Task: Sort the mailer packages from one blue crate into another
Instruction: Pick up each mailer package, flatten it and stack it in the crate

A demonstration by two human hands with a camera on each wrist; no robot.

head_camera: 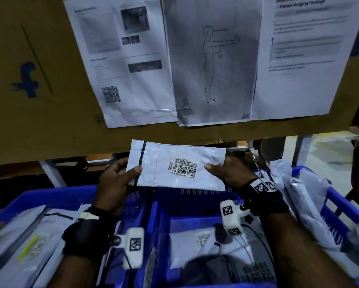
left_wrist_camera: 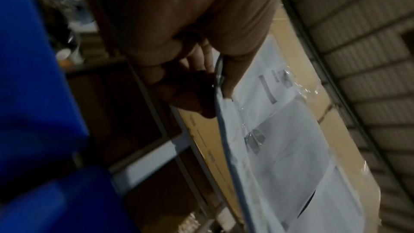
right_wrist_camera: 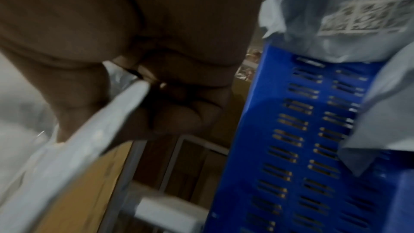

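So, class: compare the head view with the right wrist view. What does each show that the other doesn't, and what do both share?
Head only: the barcode label on the mailer, the left hand, three posted sheets above.
Right wrist only: the slotted crate wall close up, from outside.
Both: the right hand pinching the mailer's edge, and loose mailers in the right crate.

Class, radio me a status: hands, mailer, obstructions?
Left hand and right hand both gripping one white mailer, label up. Held above the blue crates. Nothing in the way.
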